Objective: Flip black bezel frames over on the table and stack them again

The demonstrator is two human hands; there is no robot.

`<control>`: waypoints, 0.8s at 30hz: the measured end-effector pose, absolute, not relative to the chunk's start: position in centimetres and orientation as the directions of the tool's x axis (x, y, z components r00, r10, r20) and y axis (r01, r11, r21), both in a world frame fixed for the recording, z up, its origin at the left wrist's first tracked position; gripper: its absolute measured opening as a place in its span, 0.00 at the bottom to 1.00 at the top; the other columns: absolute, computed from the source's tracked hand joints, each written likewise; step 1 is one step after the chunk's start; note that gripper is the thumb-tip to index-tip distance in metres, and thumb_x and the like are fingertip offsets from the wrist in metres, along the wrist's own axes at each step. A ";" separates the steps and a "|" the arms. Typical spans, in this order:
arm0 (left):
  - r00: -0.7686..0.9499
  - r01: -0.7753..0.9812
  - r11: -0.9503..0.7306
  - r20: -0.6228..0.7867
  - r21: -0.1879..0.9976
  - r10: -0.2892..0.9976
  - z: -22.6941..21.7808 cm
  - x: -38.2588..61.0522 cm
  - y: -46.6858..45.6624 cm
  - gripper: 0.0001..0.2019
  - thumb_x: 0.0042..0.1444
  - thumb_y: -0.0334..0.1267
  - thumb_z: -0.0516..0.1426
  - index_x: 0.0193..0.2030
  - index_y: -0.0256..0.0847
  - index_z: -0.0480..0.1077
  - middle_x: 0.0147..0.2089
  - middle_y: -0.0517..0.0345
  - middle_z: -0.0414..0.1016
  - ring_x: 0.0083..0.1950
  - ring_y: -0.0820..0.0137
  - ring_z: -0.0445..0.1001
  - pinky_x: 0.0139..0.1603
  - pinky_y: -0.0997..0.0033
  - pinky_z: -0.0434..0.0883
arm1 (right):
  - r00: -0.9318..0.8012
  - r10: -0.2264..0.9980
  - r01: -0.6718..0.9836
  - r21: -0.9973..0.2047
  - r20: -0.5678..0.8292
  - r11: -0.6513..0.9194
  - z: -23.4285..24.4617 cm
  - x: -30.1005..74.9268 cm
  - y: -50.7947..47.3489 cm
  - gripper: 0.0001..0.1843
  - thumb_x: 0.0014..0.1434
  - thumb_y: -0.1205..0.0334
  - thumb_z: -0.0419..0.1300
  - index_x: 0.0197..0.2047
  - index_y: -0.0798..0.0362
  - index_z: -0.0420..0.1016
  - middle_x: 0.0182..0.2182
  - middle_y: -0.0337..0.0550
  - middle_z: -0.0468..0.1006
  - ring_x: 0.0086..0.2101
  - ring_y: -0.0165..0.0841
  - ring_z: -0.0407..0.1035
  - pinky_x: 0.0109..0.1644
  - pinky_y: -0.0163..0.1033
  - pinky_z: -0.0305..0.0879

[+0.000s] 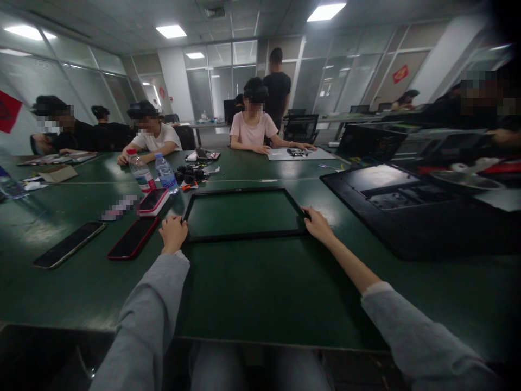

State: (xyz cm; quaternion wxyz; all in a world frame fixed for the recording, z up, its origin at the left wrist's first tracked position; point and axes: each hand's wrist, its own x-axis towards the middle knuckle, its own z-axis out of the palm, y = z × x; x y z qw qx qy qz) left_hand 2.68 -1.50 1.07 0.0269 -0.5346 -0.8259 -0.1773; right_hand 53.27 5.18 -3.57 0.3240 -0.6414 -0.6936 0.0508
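A thin black rectangular frame (244, 237), like a monitor bezel, is held above or on the green table in front of me; whether it touches the top I cannot tell. The green tabletop shows through its open middle. My left hand (173, 232) is closed on its left side, fingers curled round the edge. On the opposite side, my right hand (318, 224) pinches the right edge, thumb and fingers together. Just left of my left hand lies a phone with a red edge (133, 238). Farther right of my right hand rests a large black panel (391, 206).
Another phone (70, 244) lies at the left. Behind the phones stand a red-capped bottle (141, 169) and a blue-capped bottle (166, 172), near a bundle of black cables (190, 172). Across the table (260, 304), a person in pink (253, 130) works over a light board (301, 154).
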 end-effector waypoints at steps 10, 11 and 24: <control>-0.429 0.890 0.367 0.225 0.270 0.875 1.1 2.8 -1.5 0.20 0.66 0.43 0.50 0.59 0.45 0.75 0.63 0.43 0.69 0.64 0.49 0.62 0.58 0.48 0.65 | 0.022 0.917 0.863 -0.471 0.398 0.183 -3.4 53.2 5.3 0.28 0.58 0.71 0.52 0.62 0.56 0.70 0.54 0.54 0.76 0.56 0.44 0.69 0.64 0.49 0.63; -0.429 0.890 0.367 0.225 0.270 0.875 1.1 2.8 -1.5 0.20 0.66 0.42 0.50 0.59 0.45 0.75 0.63 0.42 0.69 0.64 0.49 0.62 0.58 0.47 0.65 | 0.025 0.915 0.863 -0.472 0.402 0.183 -3.4 53.2 5.3 0.28 0.58 0.71 0.52 0.61 0.56 0.70 0.54 0.54 0.77 0.56 0.44 0.69 0.63 0.49 0.63; -0.422 0.891 0.356 0.227 0.280 0.877 0.9 2.6 -1.3 0.20 0.66 0.42 0.50 0.61 0.47 0.74 0.65 0.43 0.68 0.65 0.49 0.62 0.59 0.46 0.65 | 0.015 0.909 0.850 -0.484 0.416 0.208 -3.6 53.2 5.5 0.30 0.56 0.73 0.52 0.62 0.57 0.70 0.53 0.54 0.77 0.55 0.44 0.69 0.63 0.50 0.64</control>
